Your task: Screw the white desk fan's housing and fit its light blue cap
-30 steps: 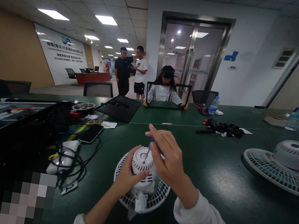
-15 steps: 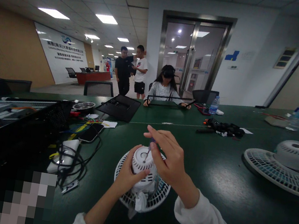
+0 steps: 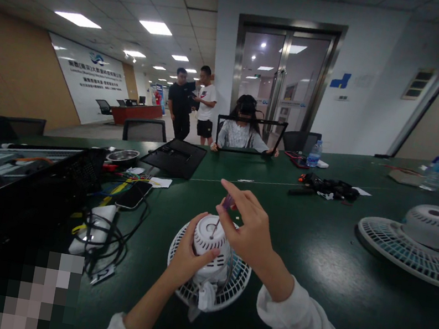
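Note:
A white electric fan point(image 3: 238, 288) lies grille-down on the dark green table, its rounded motor housing facing up. My left hand point(image 3: 185, 260) wraps round the side of that housing, thumb across the front. In the fingers of my right hand point(image 3: 249, 225) is a screwdriver point(image 3: 228, 202) with a purplish handle, held slightly tilted. Its thin shaft reaches down to a small hole or screw in the top of the housing; which of these it meets I cannot tell. Part of the handle is hidden behind my fingers.
To the left stand an open black computer case point(image 3: 31, 183), a white power adapter point(image 3: 96, 228) with black cable, and a phone point(image 3: 134, 195). Another fan point(image 3: 429, 244) lies at right. Across the table a person point(image 3: 243, 129) holds a black frame point(image 3: 248, 152).
My right hand's fingers have shifted round the screwdriver handle, showing more of it. My left hand and the fan stay put. The person opposite has raised the black frame upright.

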A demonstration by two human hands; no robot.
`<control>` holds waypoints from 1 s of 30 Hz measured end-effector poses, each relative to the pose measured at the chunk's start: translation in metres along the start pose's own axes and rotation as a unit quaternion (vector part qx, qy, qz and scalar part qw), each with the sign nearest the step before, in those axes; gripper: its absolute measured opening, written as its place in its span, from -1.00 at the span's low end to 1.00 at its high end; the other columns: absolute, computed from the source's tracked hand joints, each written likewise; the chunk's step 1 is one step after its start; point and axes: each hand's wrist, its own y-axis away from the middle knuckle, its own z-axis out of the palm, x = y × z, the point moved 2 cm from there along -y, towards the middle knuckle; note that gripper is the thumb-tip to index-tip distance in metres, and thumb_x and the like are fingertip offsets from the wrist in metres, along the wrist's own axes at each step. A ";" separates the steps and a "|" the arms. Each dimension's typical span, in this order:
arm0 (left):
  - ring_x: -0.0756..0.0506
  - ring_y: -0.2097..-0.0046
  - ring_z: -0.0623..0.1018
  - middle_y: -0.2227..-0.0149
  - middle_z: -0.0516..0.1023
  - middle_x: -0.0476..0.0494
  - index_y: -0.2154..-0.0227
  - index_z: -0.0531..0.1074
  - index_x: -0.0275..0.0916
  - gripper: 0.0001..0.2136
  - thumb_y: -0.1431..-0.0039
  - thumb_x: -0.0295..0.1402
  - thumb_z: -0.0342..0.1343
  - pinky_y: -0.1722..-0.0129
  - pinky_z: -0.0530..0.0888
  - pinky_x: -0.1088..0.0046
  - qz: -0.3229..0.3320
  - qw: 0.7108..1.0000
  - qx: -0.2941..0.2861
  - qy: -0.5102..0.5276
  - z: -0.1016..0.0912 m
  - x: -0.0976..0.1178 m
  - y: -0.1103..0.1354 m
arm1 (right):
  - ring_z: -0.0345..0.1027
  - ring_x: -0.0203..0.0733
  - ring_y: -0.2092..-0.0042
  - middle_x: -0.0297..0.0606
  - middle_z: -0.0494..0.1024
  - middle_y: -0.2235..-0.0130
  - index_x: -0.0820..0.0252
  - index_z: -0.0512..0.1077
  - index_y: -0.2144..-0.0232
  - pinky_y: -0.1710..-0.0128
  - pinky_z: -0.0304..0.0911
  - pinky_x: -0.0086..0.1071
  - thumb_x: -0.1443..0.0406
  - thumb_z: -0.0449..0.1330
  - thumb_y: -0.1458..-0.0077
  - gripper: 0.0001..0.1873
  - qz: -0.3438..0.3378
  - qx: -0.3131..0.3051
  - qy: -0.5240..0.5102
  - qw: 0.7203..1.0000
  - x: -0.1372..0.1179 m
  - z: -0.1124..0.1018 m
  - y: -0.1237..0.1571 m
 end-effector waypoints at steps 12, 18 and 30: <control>-0.24 -0.14 0.31 -0.10 0.27 -0.24 -0.07 0.13 -0.22 -0.33 0.13 -0.25 0.25 -0.18 0.18 0.16 -0.019 1.000 -0.004 0.002 0.000 -0.001 0.001 | 0.29 -0.21 0.37 -0.29 0.47 0.43 0.22 0.36 0.01 0.33 0.28 -0.34 0.30 0.11 -0.12 -0.64 0.045 0.022 0.075 0.996 0.011 -0.001 0.000; -0.24 -0.14 0.31 -0.10 0.29 -0.24 -0.06 0.14 -0.22 -0.34 0.14 -0.25 0.25 -0.18 0.18 0.17 -0.010 1.000 0.001 -0.001 0.000 0.001 0.000 | 0.29 -0.23 0.38 -0.26 0.50 0.38 0.22 0.36 0.03 0.33 0.28 -0.34 0.31 0.10 -0.11 -0.66 0.074 0.020 0.078 0.994 0.015 -0.004 -0.002; -0.26 -0.16 0.30 -0.12 0.26 -0.27 -0.07 0.13 -0.22 -0.32 0.14 -0.26 0.25 -0.18 0.20 0.14 -0.027 1.000 -0.002 0.003 -0.002 0.001 0.002 | 0.40 -0.11 0.24 -0.14 0.51 0.25 0.21 0.22 -0.04 0.29 0.23 -0.31 0.25 0.05 -0.13 -0.58 0.260 -0.192 0.244 0.914 0.071 -0.017 -0.001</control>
